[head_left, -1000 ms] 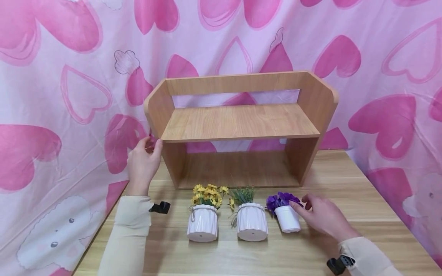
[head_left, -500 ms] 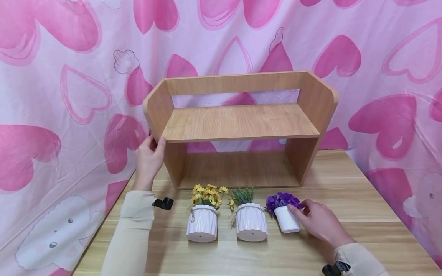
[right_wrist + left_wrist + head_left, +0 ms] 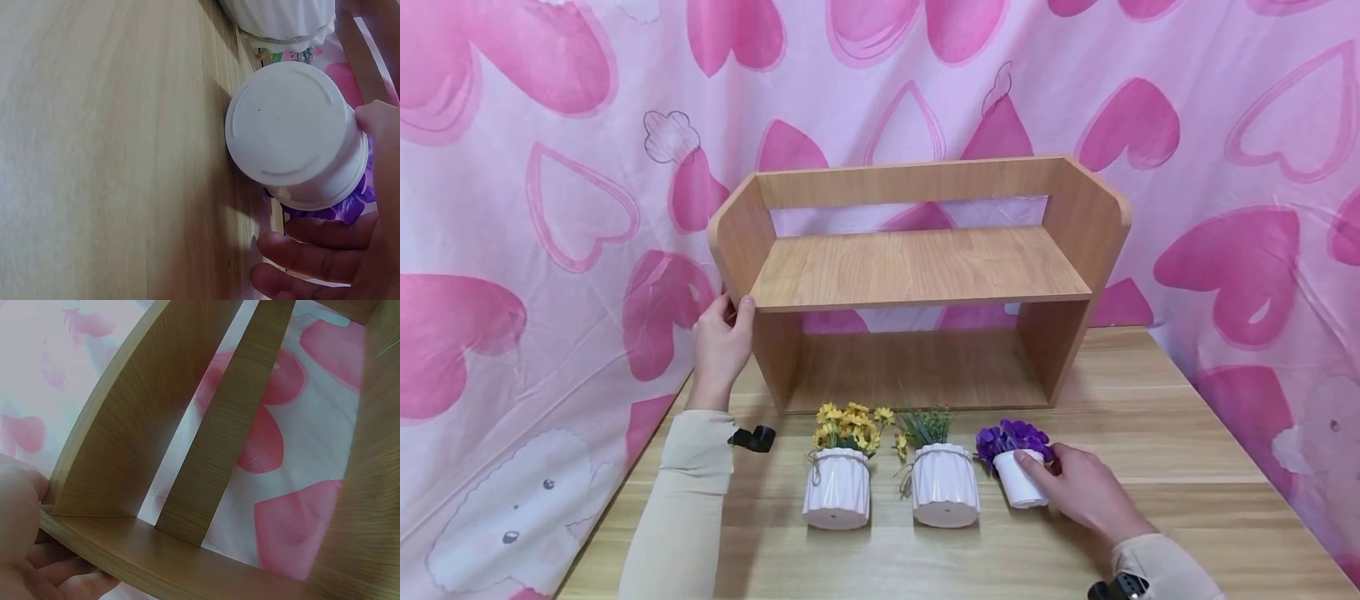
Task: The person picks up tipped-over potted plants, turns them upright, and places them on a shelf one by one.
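Right hand point(image 3: 1086, 492) grip clamped on smooth white pot point(image 3: 1022, 479); left hand point(image 3: 721, 346) grip clasping wooden shelf point(image 3: 917, 267)

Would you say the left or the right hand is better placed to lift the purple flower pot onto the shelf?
The right hand, probably: its fingers already curl round the purple flower pot. The left hand grips the shelf at its left side panel, steadying it, far from the pot.

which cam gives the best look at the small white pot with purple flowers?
Head view: the small white pot with purple flowers shows whole, lying on the wooden table, right hand gripping it. Right wrist view shows mostly its underside. Left wrist view shows only the wooden shelf.
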The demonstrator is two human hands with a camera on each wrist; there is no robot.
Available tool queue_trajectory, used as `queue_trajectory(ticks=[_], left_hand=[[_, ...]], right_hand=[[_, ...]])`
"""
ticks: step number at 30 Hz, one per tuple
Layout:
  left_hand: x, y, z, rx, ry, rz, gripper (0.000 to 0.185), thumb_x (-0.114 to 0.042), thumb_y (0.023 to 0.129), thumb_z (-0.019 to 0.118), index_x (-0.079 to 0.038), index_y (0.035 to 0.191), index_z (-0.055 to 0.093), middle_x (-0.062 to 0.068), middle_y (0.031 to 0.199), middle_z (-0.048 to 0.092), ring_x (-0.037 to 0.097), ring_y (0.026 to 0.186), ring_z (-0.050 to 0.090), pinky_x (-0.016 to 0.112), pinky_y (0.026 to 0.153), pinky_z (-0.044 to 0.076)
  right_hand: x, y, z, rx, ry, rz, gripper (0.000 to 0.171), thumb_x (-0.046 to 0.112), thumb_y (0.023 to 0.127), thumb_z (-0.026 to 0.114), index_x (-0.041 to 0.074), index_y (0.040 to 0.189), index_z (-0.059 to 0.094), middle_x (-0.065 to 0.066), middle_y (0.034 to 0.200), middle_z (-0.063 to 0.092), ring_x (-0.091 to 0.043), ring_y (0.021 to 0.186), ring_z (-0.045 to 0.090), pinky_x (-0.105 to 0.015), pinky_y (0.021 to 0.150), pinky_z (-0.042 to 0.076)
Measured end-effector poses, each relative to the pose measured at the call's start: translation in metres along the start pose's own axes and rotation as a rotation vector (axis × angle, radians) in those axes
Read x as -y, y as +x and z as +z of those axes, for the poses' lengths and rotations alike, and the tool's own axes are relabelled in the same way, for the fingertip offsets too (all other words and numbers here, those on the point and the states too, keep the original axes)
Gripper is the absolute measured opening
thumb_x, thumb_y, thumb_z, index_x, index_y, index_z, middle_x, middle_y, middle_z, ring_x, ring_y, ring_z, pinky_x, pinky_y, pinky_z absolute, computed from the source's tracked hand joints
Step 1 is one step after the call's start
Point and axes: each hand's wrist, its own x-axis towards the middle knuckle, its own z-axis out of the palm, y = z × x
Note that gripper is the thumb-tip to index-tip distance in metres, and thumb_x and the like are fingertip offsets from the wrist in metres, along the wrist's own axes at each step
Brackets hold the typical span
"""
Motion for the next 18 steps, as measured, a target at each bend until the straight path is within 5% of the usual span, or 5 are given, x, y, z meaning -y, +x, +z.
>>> queue_trajectory(ticks=[9,18], left_hand=[[-0.0003,-0.0007,0.0003,-0.001,-0.012,-0.002,0.050,-0.037,0.109,0.058,0.000,0.140,0.069,0.025,0.136,0.073,0.039,0.125,0.073,0.053,0.109,0.058],[-0.0010,-0.0029,-0.0012,0.028,-0.025,-0.035,0.055,-0.040,0.111,0.056,0.000,0.148,0.064,0.026,0.144,0.068,0.041,0.131,0.069,0.056,0.111,0.056]], right_hand=[[0.0004,0.0037,0.0038,0.073,0.102,0.048,0.097,0.074,0.102,0.053,-0.016,0.136,0.061,-0.024,0.114,0.075,-0.030,0.099,0.069,-0.059,0.096,0.059],[0.0029,0.0028,0.0043,0.115,0.252,0.124,0.073,0.068,0.103,0.058,-0.004,0.114,0.070,-0.008,0.084,0.066,-0.021,0.076,0.060,-0.033,0.064,0.049]])
